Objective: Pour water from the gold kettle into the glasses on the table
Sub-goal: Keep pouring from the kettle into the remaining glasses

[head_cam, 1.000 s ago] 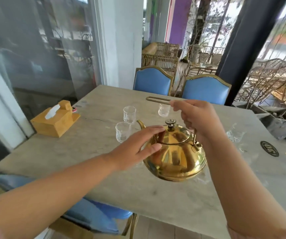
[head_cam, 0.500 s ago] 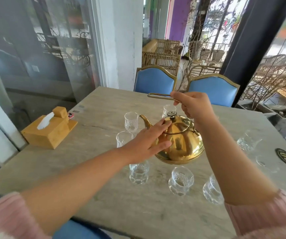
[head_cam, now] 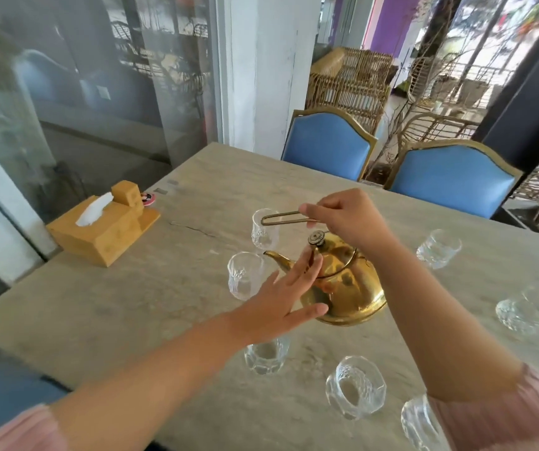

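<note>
Occlusions: right hand (head_cam: 346, 219) covers the near end of the wire handle (head_cam: 282, 219), so grip contact isn't visible. Left hand (head_cam: 281, 297) hides the spout-side wall of the gold kettle (head_cam: 352, 288) and the rim of the glass (head_cam: 266, 354) under its wrist. Right forearm blocks the kettle's right flank. Glass (head_cam: 419, 424) at the table's near edge is cut by the bottom frame edge and the pink sleeve (head_cam: 502, 415). Water level in the glasses: can't tell. Scene behind the window is smeared reflections.

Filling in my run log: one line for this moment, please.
right hand lifts gold kettle by handle | left hand open against it | spout at glass
</note>
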A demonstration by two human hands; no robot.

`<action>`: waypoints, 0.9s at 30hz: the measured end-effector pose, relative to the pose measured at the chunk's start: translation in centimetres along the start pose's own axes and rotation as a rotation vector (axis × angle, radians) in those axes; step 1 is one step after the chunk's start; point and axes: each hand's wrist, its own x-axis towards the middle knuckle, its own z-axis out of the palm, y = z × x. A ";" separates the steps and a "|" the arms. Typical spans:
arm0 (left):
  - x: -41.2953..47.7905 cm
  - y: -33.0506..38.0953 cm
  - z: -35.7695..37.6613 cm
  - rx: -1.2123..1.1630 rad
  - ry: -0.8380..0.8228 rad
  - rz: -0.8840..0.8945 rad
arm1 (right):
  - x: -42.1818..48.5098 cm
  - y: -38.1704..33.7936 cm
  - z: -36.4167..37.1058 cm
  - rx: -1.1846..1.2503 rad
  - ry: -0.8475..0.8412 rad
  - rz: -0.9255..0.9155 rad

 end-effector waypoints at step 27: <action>-0.9 -1.0 0.9 -0.341 0.191 -0.082 | 3.6 -3.0 4.4 -0.342 -0.245 -0.116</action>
